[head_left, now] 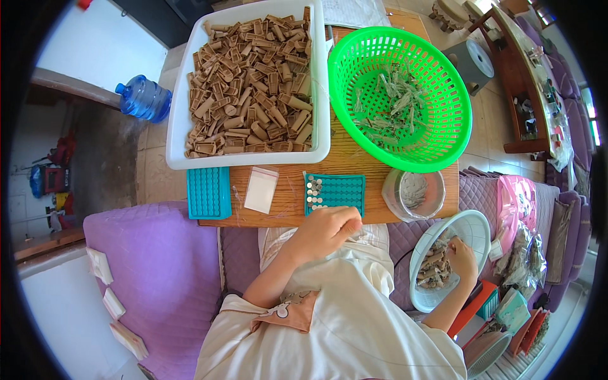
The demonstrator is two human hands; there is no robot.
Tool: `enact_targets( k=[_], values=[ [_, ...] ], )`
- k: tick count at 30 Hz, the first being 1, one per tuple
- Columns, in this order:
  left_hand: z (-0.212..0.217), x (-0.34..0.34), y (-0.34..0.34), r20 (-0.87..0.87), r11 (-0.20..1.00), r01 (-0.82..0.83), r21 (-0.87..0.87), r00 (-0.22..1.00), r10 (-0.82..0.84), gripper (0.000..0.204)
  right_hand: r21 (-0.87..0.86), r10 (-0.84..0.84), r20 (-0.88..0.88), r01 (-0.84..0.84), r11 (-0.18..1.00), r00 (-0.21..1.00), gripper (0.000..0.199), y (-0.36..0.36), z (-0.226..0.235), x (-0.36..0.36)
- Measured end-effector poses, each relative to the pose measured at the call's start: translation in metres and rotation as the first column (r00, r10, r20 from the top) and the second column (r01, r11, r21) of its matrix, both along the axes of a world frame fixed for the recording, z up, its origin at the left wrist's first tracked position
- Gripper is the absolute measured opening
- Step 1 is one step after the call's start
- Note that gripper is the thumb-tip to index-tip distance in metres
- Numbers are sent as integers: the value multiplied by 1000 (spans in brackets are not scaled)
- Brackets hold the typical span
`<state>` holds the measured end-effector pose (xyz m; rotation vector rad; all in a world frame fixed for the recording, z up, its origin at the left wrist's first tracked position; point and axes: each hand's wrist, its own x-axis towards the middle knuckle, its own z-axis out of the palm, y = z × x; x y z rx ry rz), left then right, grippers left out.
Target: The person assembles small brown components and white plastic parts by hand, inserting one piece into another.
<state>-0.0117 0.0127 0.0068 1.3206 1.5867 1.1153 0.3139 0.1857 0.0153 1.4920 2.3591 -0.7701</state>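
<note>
My left hand is closed, its fingers curled, at the table's near edge just below a teal pocketed tray. Whatever it may hold is hidden by the knuckles. Small silvery discs sit in the left part of that tray. To the right, my right hand reaches into a pale blue basket, its fingers bent together against brown and grey pieces. What those fingers grip is too small to make out.
Behind stand a white tub heaped with brown hollow pieces and a green basket with clear plastic-wrapped items. A clear container stands at the table's right edge. Stacked teal trays and a small clear bag lie at left.
</note>
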Motion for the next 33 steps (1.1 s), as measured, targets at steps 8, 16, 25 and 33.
enact_targets(
  k=[8, 16, 25, 33],
  values=[
    [0, -18, 0, 15, 997, -65, -38, 998, 66, 19, 301, 131, -278, -43, 953, 952, 11, 21, 48, -105],
    [-9, -63, -23, 616, 885, -465, -5, 696, 369, 20, 725, 803, -291, -428, 539, 519, 18, 81, -5, -276],
    [-9, -83, -52, 921, 771, -636, 17, 311, 236, 16, 442, 829, -96, -723, 531, 550, 16, 98, -30, -302],
    [7, -125, -14, 240, 768, -629, 117, 769, 593, 11, -214, -141, -951, -255, 943, 275, 17, 83, 10, -282]
  ],
)
